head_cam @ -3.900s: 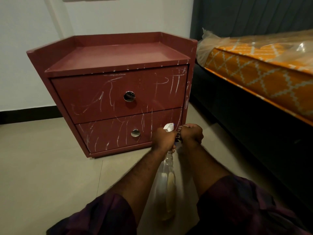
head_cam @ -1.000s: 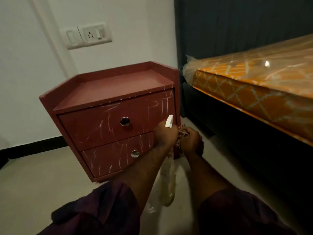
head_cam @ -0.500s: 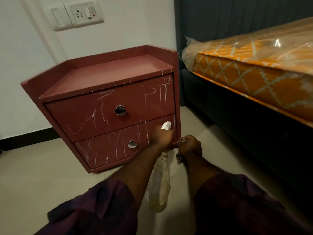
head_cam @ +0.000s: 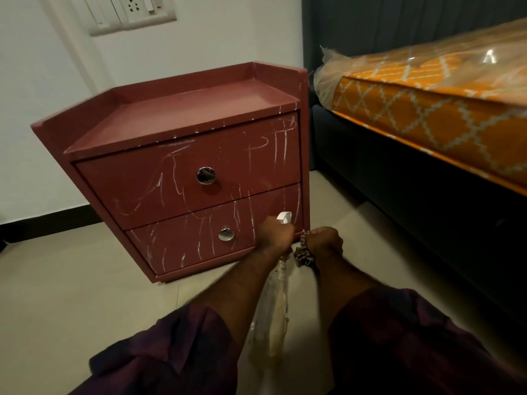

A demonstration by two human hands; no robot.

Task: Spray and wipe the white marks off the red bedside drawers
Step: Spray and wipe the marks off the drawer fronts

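Centre of the frame, the red bedside drawers (head_cam: 182, 172) stand on the tiled floor (head_cam: 71, 295), in front of the white wall (head_cam: 42, 95) and just beside the dark bed frame (head_cam: 399, 181) at the right. Look at the white marks (head_cam: 171, 178) scrawled across both fronts: long loops and strokes on the upper drawer (head_cam: 137, 189), a cluster of upright lines near its right end, and thinner streaks running down the lower drawer (head_cam: 182, 246). Each drawer carries a round shiny knob (head_cam: 206, 175) at its middle. Low in the centre, two forearms reach in from dark purple sleeves (head_cam: 176, 352). The left hand (head_cam: 275, 235) has its grip closed round the neck of a clear spray bottle (head_cam: 273, 309). The white nozzle (head_cam: 284, 217) pokes up above the knuckles, right in front of the lower drawer's right end, and the bottle's body hangs down toward the bottom of the frame between the arms. Just beside it, the right hand (head_cam: 325, 240) is a tight fist, its grip bunched on a dark patterned cloth (head_cam: 303, 256) that dangles below the fingers. Whether either hand touches the drawer front, I cannot tell. Over on the right lies an orange mattress (head_cam: 427, 115) with a pale diamond pattern, wrapped in clear plastic. Upper left, a wall socket plate (head_cam: 134, 10).
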